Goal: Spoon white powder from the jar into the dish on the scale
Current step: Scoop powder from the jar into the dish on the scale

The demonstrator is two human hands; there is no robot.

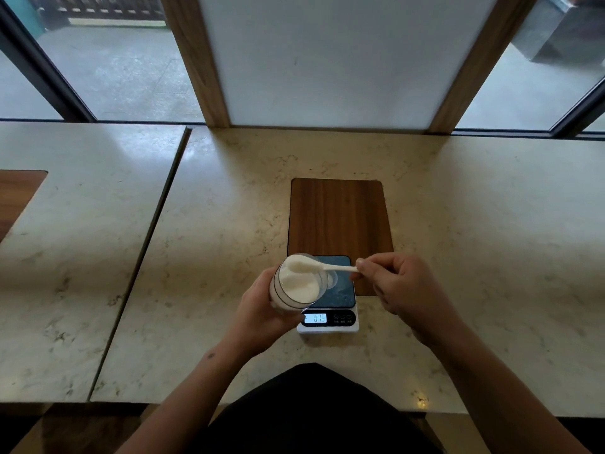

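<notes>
My left hand (pixel 262 309) holds a clear jar (pixel 296 285) of white powder, tilted toward me above the left part of the scale. My right hand (pixel 397 286) pinches the handle of a small white spoon (pixel 322 267). The spoon's bowl, heaped with powder, sits at the jar's mouth. A small digital scale (pixel 340 301) with a dark platform and a lit display stands on the marble counter. A clear dish (pixel 333 278) is only partly visible on the platform, behind the jar's rim.
A wooden inlay panel (pixel 339 217) lies in the counter just behind the scale. A seam in the counter (pixel 147 244) runs diagonally to the left. A white wall panel and windows stand at the far edge.
</notes>
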